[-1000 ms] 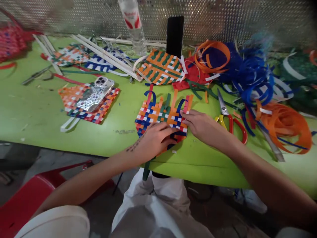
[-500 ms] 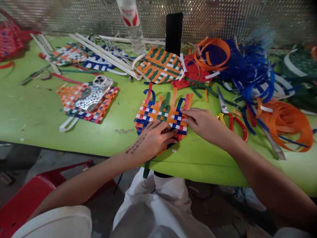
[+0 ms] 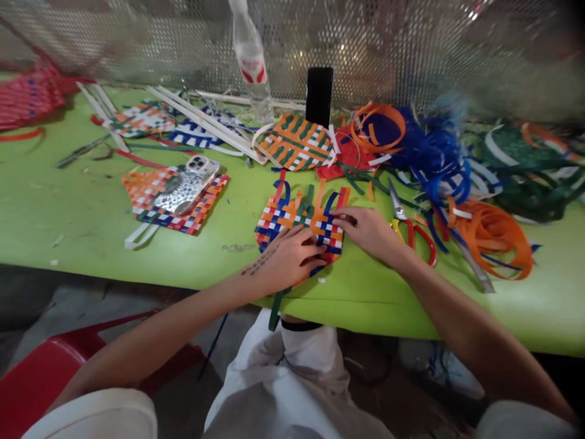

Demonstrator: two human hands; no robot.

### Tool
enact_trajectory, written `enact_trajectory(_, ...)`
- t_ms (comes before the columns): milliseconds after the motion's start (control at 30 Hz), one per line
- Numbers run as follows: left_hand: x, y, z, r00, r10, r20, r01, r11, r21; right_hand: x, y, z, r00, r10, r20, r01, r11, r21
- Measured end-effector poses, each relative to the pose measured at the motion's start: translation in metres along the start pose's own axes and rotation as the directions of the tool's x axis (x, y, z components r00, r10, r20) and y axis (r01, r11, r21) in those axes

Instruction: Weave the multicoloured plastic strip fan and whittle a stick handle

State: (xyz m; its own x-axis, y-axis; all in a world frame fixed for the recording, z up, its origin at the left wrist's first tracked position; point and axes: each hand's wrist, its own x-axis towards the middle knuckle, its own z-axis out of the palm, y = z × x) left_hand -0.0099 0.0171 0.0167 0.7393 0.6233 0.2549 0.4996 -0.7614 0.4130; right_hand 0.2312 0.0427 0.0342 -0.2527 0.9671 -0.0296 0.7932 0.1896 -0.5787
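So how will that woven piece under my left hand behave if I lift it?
The woven piece likely feels light, being flat, thin strips. Its tightly interlaced middle should flex but probably hold together. The loose strips along its far edge, some curled, may spring or slip out.

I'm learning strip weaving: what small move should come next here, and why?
Probably tuck the curled blue strip beside the right hand into the woven piece: it arches up at the far edge, and the left hand lies across the piece.

The woven piece [image 3: 297,214] is checked orange, blue, white, red and green, the bench [image 3: 86,225] lime, the scissor handles [image 3: 432,249] red and yellow, the strip coil [image 3: 505,235] orange.
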Motion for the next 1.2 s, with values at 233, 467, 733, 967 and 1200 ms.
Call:
enact_trajectory(233,0.055,-0.018,-0.016,0.985,-0.17,0.024,0.169,0.985,0.011,0.003,-0.003,-0.001,0.999,-0.028,-0.023,0.026,0.997,-0.074)
enact_trajectory(467,0.07,-0.03,-0.008,0.984,-0.139,0.113,0.133,0.989,0.057,0.0,-0.002,0.002,0.997,-0.019,-0.074,0.011,0.995,-0.102)
enact_trajectory(733,0.048,-0.028,-0.001,0.997,0.009,0.073,-0.021,0.985,0.173,-0.011,-0.009,0.006,0.991,-0.128,0.048,0.137,0.944,-0.301)
enact_trajectory(967,0.049,-0.045,0.004,0.971,0.215,0.109,-0.234,0.947,0.221,-0.022,-0.012,0.011,0.97,-0.149,0.192,0.226,0.839,-0.494)
enact_trajectory(1200,0.049,-0.046,-0.003,0.941,0.324,0.096,-0.337,0.897,0.285,-0.026,0.004,0.006,0.986,-0.163,0.044,0.166,0.983,-0.072)
